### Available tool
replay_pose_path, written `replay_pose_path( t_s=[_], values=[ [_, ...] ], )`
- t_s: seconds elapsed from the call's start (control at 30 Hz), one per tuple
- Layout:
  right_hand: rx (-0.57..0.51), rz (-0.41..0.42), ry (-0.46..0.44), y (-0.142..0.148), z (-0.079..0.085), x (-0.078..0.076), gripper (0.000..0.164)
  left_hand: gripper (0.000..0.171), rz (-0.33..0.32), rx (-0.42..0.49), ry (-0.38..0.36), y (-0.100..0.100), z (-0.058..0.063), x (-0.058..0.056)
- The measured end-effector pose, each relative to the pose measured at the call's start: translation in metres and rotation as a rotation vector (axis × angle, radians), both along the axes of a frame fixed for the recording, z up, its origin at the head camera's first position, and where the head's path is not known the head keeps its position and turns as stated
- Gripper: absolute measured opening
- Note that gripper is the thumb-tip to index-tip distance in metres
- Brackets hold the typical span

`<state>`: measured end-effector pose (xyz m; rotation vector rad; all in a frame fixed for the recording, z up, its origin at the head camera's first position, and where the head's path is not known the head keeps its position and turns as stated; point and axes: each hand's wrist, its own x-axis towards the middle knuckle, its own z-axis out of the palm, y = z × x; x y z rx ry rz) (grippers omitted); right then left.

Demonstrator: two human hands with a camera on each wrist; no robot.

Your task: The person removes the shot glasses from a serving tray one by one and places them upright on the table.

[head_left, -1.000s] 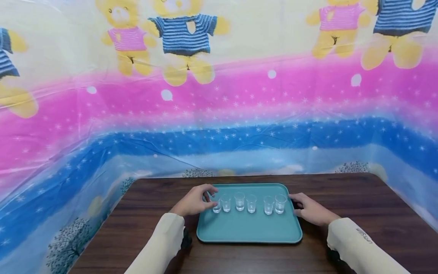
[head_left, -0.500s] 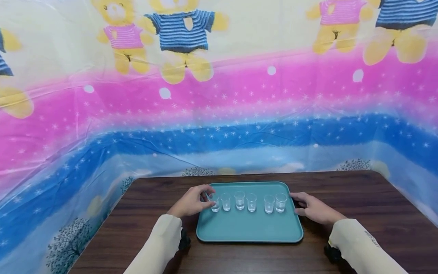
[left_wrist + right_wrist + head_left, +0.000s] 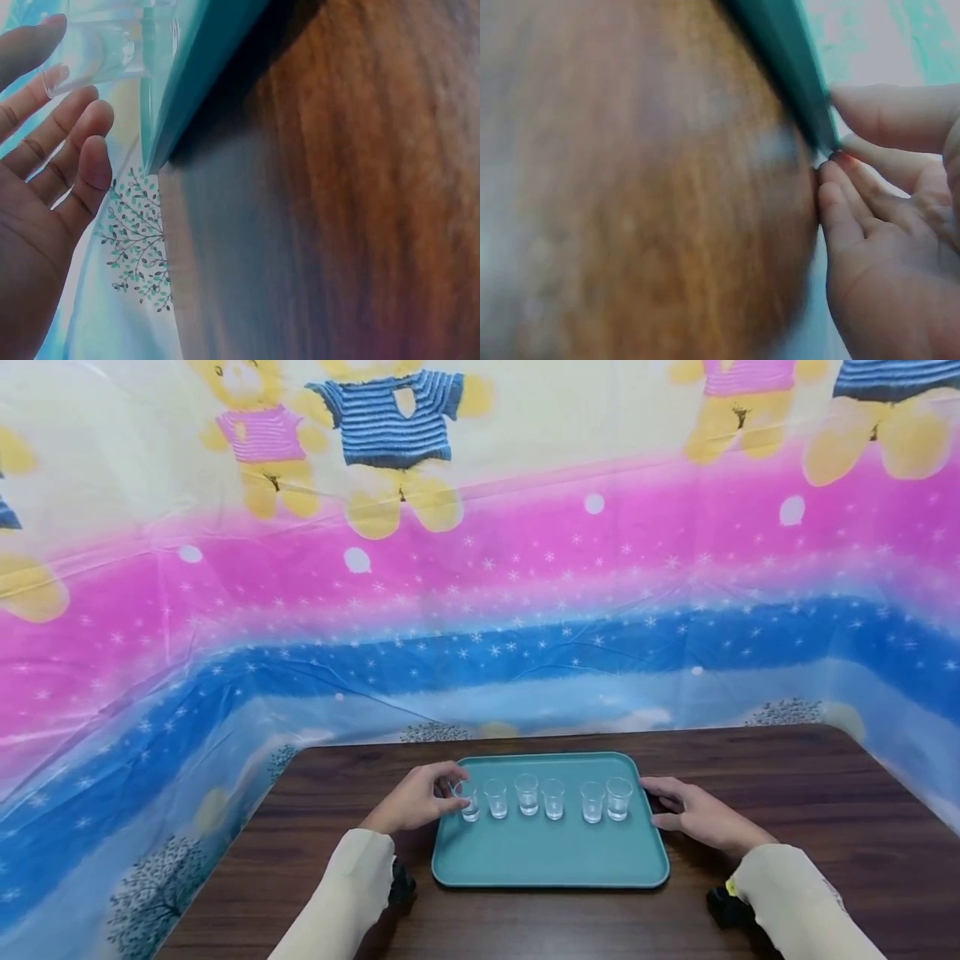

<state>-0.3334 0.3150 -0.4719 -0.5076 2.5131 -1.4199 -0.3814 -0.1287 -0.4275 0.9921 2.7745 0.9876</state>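
Left hand [image 3: 416, 797] holds the leftmost small clear shot glass [image 3: 470, 811] between thumb and index finger, over the left part of a teal tray [image 3: 551, 860]. In the left wrist view that glass [image 3: 105, 56] shows with the thumb and index finger at its rim and the other fingers loosely bent below. Several more such glasses stand upright in a row to the right, one at the right end [image 3: 618, 800]. The right hand [image 3: 705, 817] rests at the tray's right edge. Its fingertips are right at the rim in the right wrist view, fingers nearly straight.
The tray lies on a dark brown wooden table [image 3: 787, 802]. A curtain [image 3: 525, 652] printed with bears and snowflakes hangs behind and around the table. Black straps [image 3: 729, 908] are on the wrists at the cream sleeves [image 3: 798, 893].
The left hand has drawn the leftmost glass slightly left, widening its gap to the neighbouring glass. The right hand stays by the tray edge. The head view has shifted a little.
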Motion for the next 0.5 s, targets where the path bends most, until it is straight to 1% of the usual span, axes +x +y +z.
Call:
replay_pose_path(
  t_s=[0.1,0.3,0.4,0.5],
  values=[
    [-0.025,-0.006,-0.016,0.005,-0.002,0.001,0.067,0.031,0.024,0.021,0.02,0.001,0.002,-0.002],
    [-0.069,0.007,-0.04,0.009,-0.003,0.002,0.07,0.027,0.154,0.09,0.072,-0.004,0.012,-0.01],
    [-0.08,0.009,-0.046,0.009,-0.003,0.002,0.07,0.025,0.208,0.09,0.106,-0.01,0.017,-0.015],
    [-0.085,0.014,-0.042,0.007,-0.003,0.0,0.069,0.025,0.254,0.073,0.119,-0.018,0.018,-0.02]
  ],
)
